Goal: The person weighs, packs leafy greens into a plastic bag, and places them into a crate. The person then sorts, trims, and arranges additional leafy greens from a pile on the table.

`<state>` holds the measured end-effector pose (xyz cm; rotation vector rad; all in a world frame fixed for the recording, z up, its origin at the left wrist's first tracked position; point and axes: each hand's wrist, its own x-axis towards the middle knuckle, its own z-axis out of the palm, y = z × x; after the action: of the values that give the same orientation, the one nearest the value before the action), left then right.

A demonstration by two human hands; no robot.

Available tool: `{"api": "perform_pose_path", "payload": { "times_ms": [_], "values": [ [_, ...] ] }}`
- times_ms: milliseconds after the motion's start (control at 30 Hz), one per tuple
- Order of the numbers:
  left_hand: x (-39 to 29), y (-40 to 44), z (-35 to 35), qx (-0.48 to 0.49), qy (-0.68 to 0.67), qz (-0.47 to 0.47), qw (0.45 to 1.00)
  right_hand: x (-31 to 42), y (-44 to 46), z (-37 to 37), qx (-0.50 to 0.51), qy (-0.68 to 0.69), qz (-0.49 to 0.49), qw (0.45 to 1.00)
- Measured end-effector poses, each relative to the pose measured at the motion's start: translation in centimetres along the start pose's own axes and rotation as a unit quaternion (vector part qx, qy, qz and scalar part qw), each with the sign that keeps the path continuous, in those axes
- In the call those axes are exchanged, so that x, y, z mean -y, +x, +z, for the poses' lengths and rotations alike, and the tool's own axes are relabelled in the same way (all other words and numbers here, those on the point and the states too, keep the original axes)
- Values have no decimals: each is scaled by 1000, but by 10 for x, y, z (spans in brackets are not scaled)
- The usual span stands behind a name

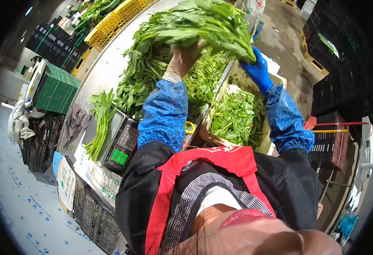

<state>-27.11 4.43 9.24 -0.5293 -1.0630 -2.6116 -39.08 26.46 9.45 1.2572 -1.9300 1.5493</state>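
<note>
A large bunch of leafy greens point(195, 27) is held up over the work table, its stem ends pointing right. My right hand point(258, 70), in a blue glove, is closed around those stem ends. My left hand point(184, 60), in a pale glove, grips the bunch from the near side, its fingers partly hidden by leaves. Below lies a heap of loose greens point(137, 80) on the table. Under my right forearm, a white foam box point(205, 129) contains more leaves and stems. A smaller bunch of greens point(101, 123) lies on the tray of a digital scale point(124, 142).
A yellow crate point(110, 25) stands at the table's far left edge. Stacked green crates point(58, 89) and a grey cloth point(75, 123) are at the left. A roll of yellow tape point(189, 127) lies near my left sleeve. Black crates point(333, 34) stand on the right.
</note>
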Motion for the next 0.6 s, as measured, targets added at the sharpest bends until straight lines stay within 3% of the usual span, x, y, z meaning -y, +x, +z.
{"api": "perform_pose_path", "payload": {
  "times_ms": [100,233,400,500,533,600],
  "values": [
    [9,-3,2,-38,-102,121,987,-1,-33,5,71,21,-12,997],
    [17,-1,5,-126,-86,214,965,-7,-71,14,167,13,43,985],
    [29,2,7,-198,-11,204,959,-23,-89,19,187,33,80,979],
    [29,3,4,-184,-2,68,981,-31,-84,22,245,72,182,950],
    [32,3,5,-186,-2,68,980,-34,-82,25,247,73,184,949],
    [30,6,42,-203,-64,31,977,-26,-69,31,134,32,22,990]
  ]
}}
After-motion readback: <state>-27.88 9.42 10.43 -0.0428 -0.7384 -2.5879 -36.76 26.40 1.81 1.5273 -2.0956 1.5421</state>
